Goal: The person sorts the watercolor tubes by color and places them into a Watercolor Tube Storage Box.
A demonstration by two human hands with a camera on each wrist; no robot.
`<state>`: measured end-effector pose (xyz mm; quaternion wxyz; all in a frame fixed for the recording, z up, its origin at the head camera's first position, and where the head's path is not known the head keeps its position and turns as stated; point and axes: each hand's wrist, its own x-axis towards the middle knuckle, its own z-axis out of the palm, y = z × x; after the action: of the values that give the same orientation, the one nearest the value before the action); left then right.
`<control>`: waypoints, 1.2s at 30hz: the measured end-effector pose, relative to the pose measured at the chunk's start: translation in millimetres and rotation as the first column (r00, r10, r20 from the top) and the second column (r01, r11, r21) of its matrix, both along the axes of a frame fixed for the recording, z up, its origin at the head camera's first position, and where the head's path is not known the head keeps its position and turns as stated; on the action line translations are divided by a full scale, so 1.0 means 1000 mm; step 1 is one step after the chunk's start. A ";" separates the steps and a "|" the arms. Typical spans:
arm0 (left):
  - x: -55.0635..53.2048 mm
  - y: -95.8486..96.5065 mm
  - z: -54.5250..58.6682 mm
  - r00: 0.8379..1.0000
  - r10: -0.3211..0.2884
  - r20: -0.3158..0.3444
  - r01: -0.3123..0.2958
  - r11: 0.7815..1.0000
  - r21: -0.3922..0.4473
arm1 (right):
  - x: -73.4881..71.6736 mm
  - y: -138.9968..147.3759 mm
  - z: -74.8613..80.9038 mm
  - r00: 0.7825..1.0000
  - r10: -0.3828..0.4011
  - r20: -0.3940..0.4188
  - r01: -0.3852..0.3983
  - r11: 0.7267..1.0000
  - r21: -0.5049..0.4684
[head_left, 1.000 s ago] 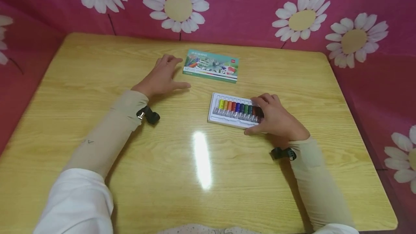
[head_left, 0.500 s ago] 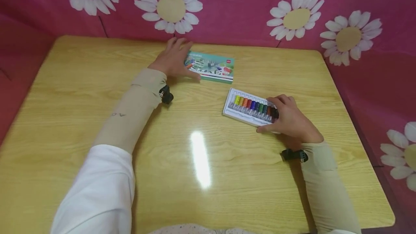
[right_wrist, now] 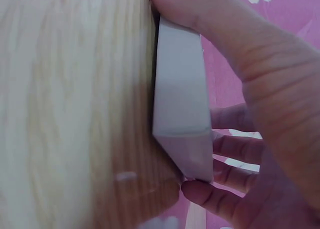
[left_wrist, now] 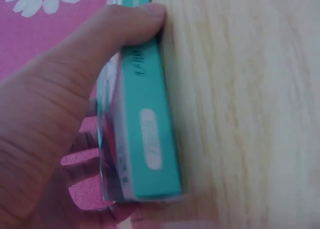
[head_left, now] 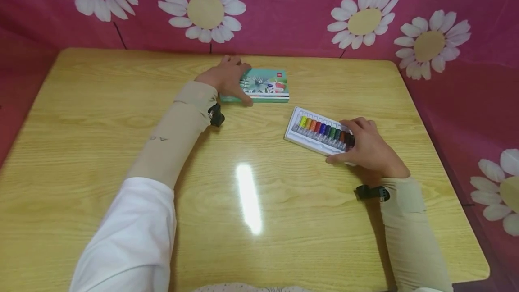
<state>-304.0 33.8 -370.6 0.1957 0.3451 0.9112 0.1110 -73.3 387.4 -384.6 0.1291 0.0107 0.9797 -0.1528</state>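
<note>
My left hand grips the left end of a flat teal cardboard box with a flower print, at the back of the table. In the left wrist view, the thumb lies along the side of the box and the fingers reach round its far side. My right hand holds the right end of a white tray with a row of colored paint tubes in it. Its palm hides the last tubes. The right wrist view shows the thumb and fingers on opposite sides of the tray.
Both things are on a light wooden table, the tray nearer and to the right of the box. A pink cloth with large daisies hangs behind the table's back edge. Light glares on the tabletop's middle.
My left hand has moved right and away from me onto the teal box and taken hold of it. My right hand has shifted the tray to the right and turned it slightly.
</note>
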 end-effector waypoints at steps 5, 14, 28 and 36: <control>0.006 -0.010 -0.008 1.000 -0.001 -0.009 0.001 0.999 0.043 | 0.001 0.003 -0.001 1.000 -0.002 -0.012 0.002 1.000 -0.011; 0.025 -0.044 -0.013 0.999 -0.017 -0.031 0.019 0.997 0.071 | -0.002 -0.007 -0.002 0.999 -0.026 -0.032 0.025 0.999 -0.020; 0.061 -0.066 -0.014 0.998 -0.061 -0.020 0.063 0.990 0.124 | -0.011 -0.033 -0.002 0.998 -0.033 -0.061 0.030 0.998 -0.053; 0.075 -0.077 -0.014 0.998 -0.063 0.003 0.062 0.990 0.124 | -0.010 -0.042 0.000 0.998 0.003 -0.062 -0.007 0.998 -0.058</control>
<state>-229.3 -43.6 -384.1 0.1802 0.3844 0.8908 0.1621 -82.9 345.6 -384.8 0.0992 -0.0003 0.9784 -0.1813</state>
